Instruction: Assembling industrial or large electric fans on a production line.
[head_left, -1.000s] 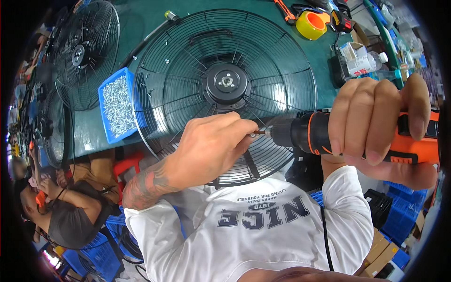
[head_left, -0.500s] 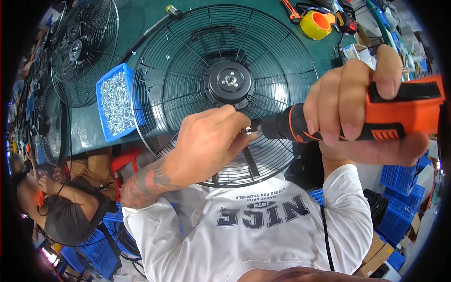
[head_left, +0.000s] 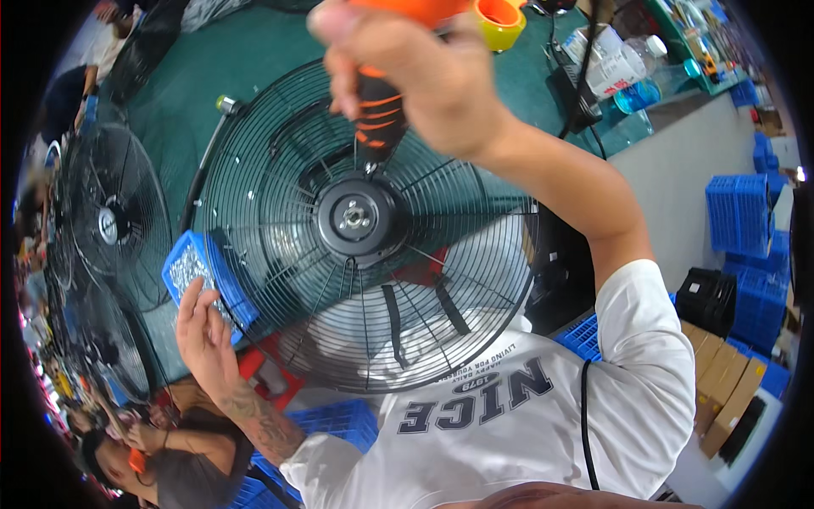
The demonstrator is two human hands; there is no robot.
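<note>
A round black wire fan guard (head_left: 468,327) lies before me, a dark motor hub (head_left: 360,222) at its centre. My right hand (head_left: 441,93), slightly blurred, grips an orange and black power screwdriver (head_left: 381,114) pointed down. Its tip meets a small screw (head_left: 370,170) at the far edge of the hub. My left hand (head_left: 206,335) is at the near side of a blue bin (head_left: 231,284) of silvery screws (head_left: 188,270); its fingers are loosely extended over the rim, and I see nothing held in them.
A rod (head_left: 199,170) lies left of the guard. Other fans (head_left: 108,225) stand further left. Yellow tape (head_left: 500,24) and plastic bottles (head_left: 623,72) are on the far right of the green table (head_left: 182,76). A seated person (head_left: 191,462) is at the lower left.
The screwdriver has swung from sideways at the right to pointing down at the hub's far edge. My left hand has left its tip and moved to the screw bin. The view has shifted.
</note>
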